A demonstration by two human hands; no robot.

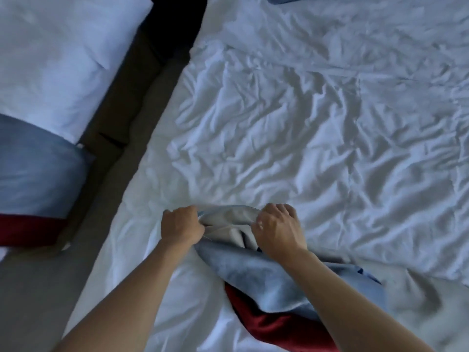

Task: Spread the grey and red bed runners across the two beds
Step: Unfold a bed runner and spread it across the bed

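From the head camera, both bare arms reach forward over the near edge of a wide bed (317, 110) covered in a rumpled white duvet. The left hand (181, 226) has its fingers curled tight around the left end of a bunched fold of the bed runner (266, 275). The right hand (276, 226) pinches the same fold just to the right, knuckles up, with some fingers lifted off the cloth. Between the two hands the runner shows a pale grey underside; nearer the camera it lies crumpled on the duvet, grey-blue on top with a dark red band at its near edge, passing under the right forearm.

To the left, across a strip of dark floor (121, 118), stands a second bed (63, 47) with white bedding. A second runner (38, 174) lies flat across it, grey-blue with a red band along its near side, draping over the bed's right edge.
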